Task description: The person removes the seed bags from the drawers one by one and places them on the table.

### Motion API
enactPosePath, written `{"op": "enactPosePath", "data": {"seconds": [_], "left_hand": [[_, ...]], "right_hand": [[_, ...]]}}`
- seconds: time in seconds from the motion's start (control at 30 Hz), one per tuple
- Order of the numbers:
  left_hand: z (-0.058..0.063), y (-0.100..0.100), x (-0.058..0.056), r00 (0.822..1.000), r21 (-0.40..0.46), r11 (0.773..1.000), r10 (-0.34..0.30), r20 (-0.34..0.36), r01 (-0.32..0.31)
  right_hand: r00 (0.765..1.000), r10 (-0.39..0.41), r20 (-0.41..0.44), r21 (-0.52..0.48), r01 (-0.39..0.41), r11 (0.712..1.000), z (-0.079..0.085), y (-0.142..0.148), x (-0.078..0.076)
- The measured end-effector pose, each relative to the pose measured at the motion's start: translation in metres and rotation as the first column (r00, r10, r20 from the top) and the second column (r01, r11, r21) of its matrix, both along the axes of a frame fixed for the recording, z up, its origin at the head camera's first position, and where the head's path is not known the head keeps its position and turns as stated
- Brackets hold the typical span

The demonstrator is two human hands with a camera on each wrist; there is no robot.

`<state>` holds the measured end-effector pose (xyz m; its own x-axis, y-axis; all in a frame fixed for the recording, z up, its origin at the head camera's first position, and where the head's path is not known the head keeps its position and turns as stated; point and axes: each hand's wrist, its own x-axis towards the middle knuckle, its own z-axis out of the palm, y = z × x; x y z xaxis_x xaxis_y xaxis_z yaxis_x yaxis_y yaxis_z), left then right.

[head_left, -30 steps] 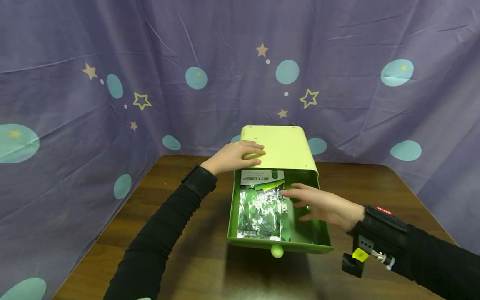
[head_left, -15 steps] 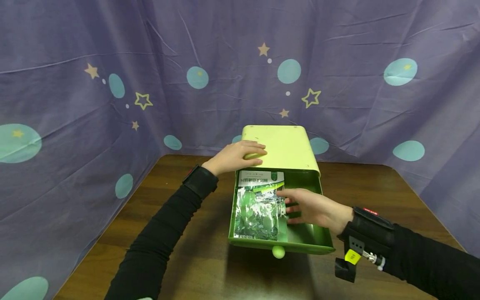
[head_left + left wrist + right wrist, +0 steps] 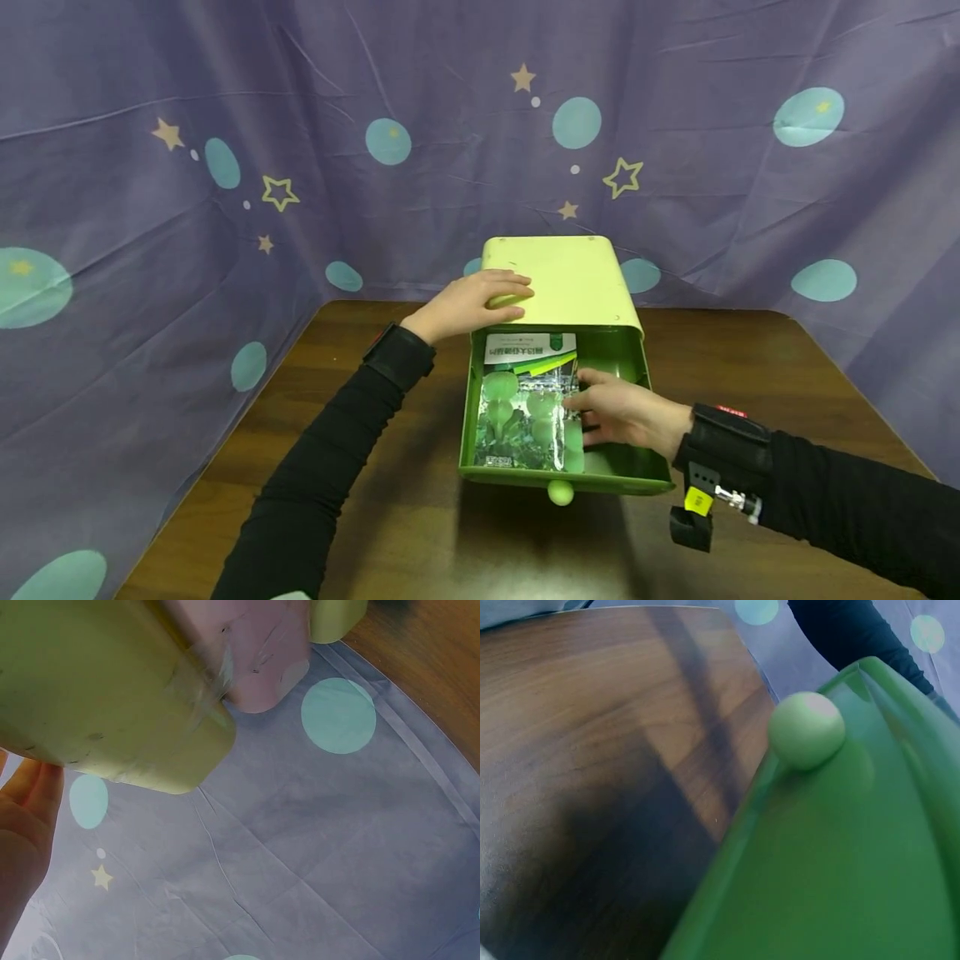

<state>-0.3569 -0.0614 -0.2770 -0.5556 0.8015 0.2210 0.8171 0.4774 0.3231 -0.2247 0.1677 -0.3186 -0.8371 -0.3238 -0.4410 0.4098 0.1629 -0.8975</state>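
A light-green drawer box (image 3: 566, 287) stands on the table with its green drawer (image 3: 618, 467) pulled out. Face up in the drawer's left part lies a shiny packet (image 3: 517, 417), printed green with a white band at the far end. My right hand (image 3: 622, 408) reaches in from the right and pinches the packet's right edge, its thumb over the printed face and other fingers partly hidden behind that edge. My left hand (image 3: 472, 302) rests on the box's near left corner, fingers lying over the top. Some of its fingers (image 3: 46, 787) show against the box in the left wrist view.
A round knob (image 3: 560, 492) sticks out from the drawer front. Below the box, the left wrist view shows a pink section (image 3: 259, 660) and another green one (image 3: 336, 619). A wooden table (image 3: 390, 500) carries it all, with a purple patterned curtain (image 3: 450, 192) behind.
My right hand has moved left from above the drawer to the packet's right edge. The packet has shifted slightly and its glare has faded. My left hand stays on the box.
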Motion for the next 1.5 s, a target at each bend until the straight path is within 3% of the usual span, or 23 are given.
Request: {"op": "enactPosePath", "data": {"seconds": [0.27, 0.47, 0.9, 1.07, 1.17, 1.37, 1.5], "left_hand": [[0.0, -0.002, 0.0, 1.0, 0.0, 1.0, -0.001, -0.01, 0.001], [0.0, -0.002, -0.001, 1.0, 0.002, 1.0, -0.002, -0.008, 0.002], [-0.001, -0.007, 0.0, 1.0, 0.012, 1.0, 0.004, 0.007, -0.004], [-0.003, -0.008, 0.001, 1.0, 0.01, 1.0, 0.012, 0.012, -0.012], [-0.004, -0.009, 0.002, 1.0, 0.002, 1.0, 0.018, 0.013, -0.018], [-0.002, -0.009, 0.002, 1.0, 0.0, 1.0, 0.022, 0.011, -0.022], [-0.001, -0.009, 0.002, 1.0, 0.007, 1.0, 0.012, 0.01, -0.012]], "right_hand": [[1.0, -0.01, -0.016, -0.028, 0.01, 1.0, 0.003, 0.012, -0.004], [1.0, -0.014, -0.008, -0.127, 0.012, 0.992, 0.006, 0.014, -0.002], [0.998, 0.034, 0.05, -0.228, -0.022, 0.973, 0.01, 0.037, 0.023], [0.994, 0.102, 0.049, -0.319, -0.081, 0.944, 0.005, 0.055, 0.036], [0.992, 0.123, 0.031, -0.335, -0.106, 0.936, 0.004, 0.064, 0.045], [0.992, 0.096, -0.085, -0.202, -0.112, 0.973, 0.005, 0.081, 0.059], [0.979, 0.093, -0.181, -0.242, -0.136, 0.961, 0.005, 0.098, 0.062]]}}
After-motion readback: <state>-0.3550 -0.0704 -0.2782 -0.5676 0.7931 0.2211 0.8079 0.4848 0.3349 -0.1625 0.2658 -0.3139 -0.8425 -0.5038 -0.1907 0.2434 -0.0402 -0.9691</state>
